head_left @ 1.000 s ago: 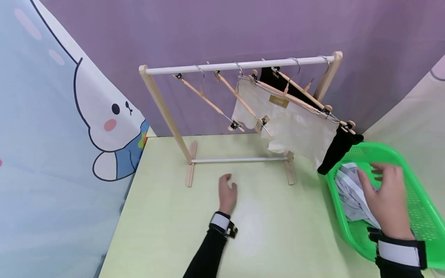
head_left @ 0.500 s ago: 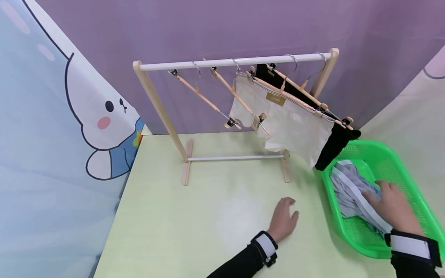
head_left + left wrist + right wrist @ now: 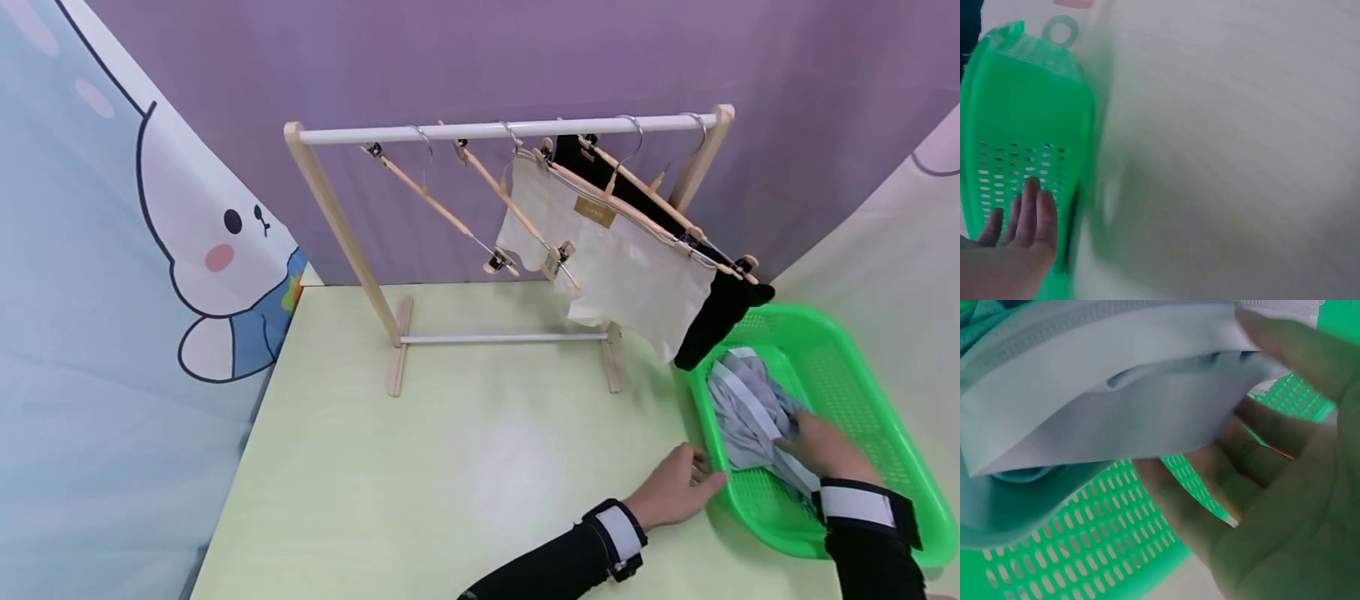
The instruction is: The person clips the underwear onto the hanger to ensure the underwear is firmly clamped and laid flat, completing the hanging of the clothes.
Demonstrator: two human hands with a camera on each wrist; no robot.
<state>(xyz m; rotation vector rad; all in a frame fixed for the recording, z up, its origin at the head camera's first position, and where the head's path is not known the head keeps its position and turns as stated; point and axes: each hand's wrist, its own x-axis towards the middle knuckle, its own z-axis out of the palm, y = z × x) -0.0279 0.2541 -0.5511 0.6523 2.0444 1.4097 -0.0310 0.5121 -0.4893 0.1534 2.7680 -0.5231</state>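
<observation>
My right hand (image 3: 831, 450) is down inside the green plastic basket (image 3: 862, 367). It pinches the edge of a lavender-grey garment with a white waistband (image 3: 738, 417). In the right wrist view the thumb lies over the waistband, and the fingers (image 3: 1247, 450) are beneath the cloth. A bluish-green garment (image 3: 1029, 519) shows under the grey one. My left hand (image 3: 675, 487) is beside the basket's left rim, empty and with relaxed fingers. The left wrist view has those fingers (image 3: 1029, 215) overlapping the basket's perforated side.
Behind the hands stands a wooden rack with a white rail (image 3: 480, 130). Two bare clip hangers (image 3: 427, 196) hang at its left. White shorts (image 3: 630, 275) and a black garment (image 3: 723, 317) hang at its right, close to the basket. A purple backdrop (image 3: 480, 50) is behind.
My left hand has travelled right across the table to the basket's left rim. My right hand has lowered from above the basket onto the grey garment and taken hold of it.
</observation>
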